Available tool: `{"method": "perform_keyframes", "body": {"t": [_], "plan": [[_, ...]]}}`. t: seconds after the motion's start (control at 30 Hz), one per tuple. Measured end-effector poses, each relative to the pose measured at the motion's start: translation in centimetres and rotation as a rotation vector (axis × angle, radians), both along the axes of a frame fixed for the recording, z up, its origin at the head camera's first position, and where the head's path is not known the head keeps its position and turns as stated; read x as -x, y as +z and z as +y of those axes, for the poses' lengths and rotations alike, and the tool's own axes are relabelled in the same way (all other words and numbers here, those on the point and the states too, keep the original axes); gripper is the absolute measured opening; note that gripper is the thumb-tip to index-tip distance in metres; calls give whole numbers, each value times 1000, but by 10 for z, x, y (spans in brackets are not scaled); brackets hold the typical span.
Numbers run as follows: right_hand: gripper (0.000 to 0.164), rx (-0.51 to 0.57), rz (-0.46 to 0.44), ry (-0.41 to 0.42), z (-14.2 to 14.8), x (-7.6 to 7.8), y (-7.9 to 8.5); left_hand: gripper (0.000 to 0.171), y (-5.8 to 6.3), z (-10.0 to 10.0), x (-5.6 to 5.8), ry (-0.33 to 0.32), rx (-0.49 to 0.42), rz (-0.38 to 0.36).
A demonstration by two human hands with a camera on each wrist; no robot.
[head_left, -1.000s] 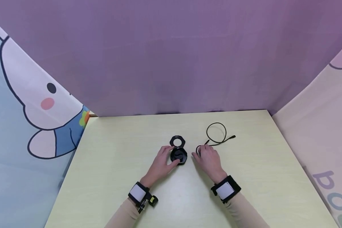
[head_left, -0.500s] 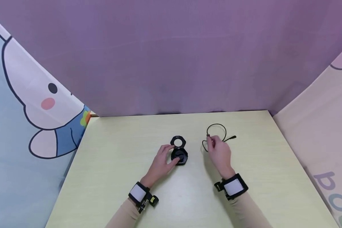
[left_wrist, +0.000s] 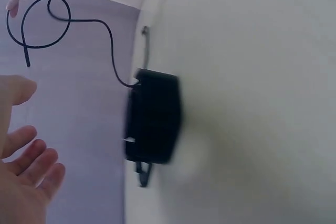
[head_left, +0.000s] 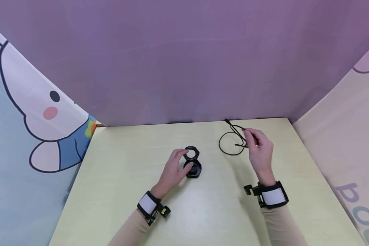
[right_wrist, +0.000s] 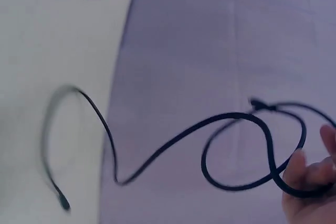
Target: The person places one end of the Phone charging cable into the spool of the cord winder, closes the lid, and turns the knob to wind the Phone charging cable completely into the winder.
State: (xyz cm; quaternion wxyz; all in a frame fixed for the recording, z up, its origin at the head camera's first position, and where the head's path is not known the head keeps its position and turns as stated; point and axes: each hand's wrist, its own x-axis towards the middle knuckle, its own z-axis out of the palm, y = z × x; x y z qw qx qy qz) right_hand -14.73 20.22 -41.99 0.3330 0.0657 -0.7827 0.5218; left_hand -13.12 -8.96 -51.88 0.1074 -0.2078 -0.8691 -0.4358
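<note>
My right hand point(head_left: 261, 150) pinches a thin black cable point(right_wrist: 184, 135) and holds it up over the right side of the table. Loops and plug ends point(right_wrist: 63, 202) dangle from the fingers. A small black many-sided case point(head_left: 194, 171) lies mid-table, its ring-shaped lid point(head_left: 197, 150) folded back away from me. Beside the case's left side is my left hand point(head_left: 171, 172), fingers and thumb spread loosely and holding nothing. The left wrist view shows a gap between those fingers point(left_wrist: 39, 163) and the dark case body point(left_wrist: 154, 116).
The pale wooden table point(head_left: 126, 150) ends at a purple curtain point(head_left: 184, 68) along its back edge. Printed cloths hang at both sides, the left one point(head_left: 52, 143) with a cartoon figure. Each wrist wears a black strap point(head_left: 273, 196) with a small camera.
My right hand has moved right and upward, lifting the cable off the table; its loops now hang from the fingers. My left hand has eased slightly away from the case, which stays put.
</note>
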Motion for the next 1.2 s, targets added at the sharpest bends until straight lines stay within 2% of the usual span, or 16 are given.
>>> {"method": "perform_keyframes", "body": {"t": [0.17, 0.27, 0.47, 0.63, 0.67, 0.73, 0.87, 0.9, 1.03, 1.2], "plan": [[9, -77, 82, 92, -5, -11, 32, 46, 20, 6, 3, -36, -67, 116], [12, -127, 103, 147, -2, -9, 33, 43, 36, 13, 4, -67, -101, 177], [13, -222, 150, 225, 6, -1, 24, 40, 70, 34, 7, -125, -145, 266], [19, -288, 184, 281, 1, -4, 25, 37, 90, 53, 10, -151, -174, 342], [14, -300, 188, 295, -1, -5, 26, 37, 93, 56, 11, -150, -183, 356], [6, -321, 207, 317, -4, -6, 27, 36, 99, 61, 11, -145, -193, 377], [35, -339, 260, 347, -14, -8, 27, 34, 105, 66, 12, -147, -193, 375], [38, -340, 268, 352, -16, -8, 27, 33, 106, 66, 12, -153, -191, 367], [38, -363, 267, 379, -24, -9, 26, 31, 109, 67, 12, -178, -202, 342], [39, -395, 268, 382, -29, -9, 24, 27, 109, 68, 10, -192, -212, 355]]}}
